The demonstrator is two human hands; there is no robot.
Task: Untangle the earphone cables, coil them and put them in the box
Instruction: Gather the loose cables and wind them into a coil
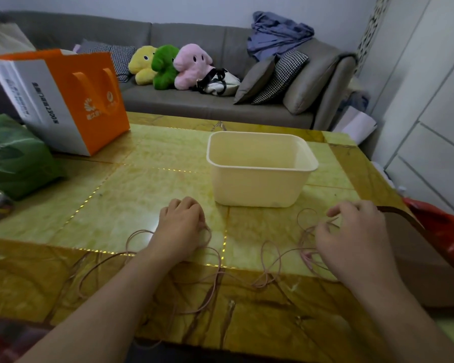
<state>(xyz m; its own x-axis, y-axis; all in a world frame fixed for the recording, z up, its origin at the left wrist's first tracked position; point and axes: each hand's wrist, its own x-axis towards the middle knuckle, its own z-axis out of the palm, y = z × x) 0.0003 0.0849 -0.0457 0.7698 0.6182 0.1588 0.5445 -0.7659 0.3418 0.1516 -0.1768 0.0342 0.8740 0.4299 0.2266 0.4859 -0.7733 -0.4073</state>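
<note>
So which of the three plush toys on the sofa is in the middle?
The green plush toy: it sits between the yellow one and the pink one.

Glossy marble-look table (pixel 147 195), matt cream plastic box (pixel 257 187), plush toys (pixel 165 66), paper bag (pixel 89 100)

Orange bag (pixel 89 100) — plush toys (pixel 168 65) behind

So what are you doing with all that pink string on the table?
It's a thin pink earphone cable, lying in loose, tangled loops across the yellow table. The left hand rests on one bunch of loops with its fingers curled over them, and the right hand is pinching loops at the other end. The cream box stands just behind the hands, and no cable is in it yet. Nothing is coiled so far.
</note>
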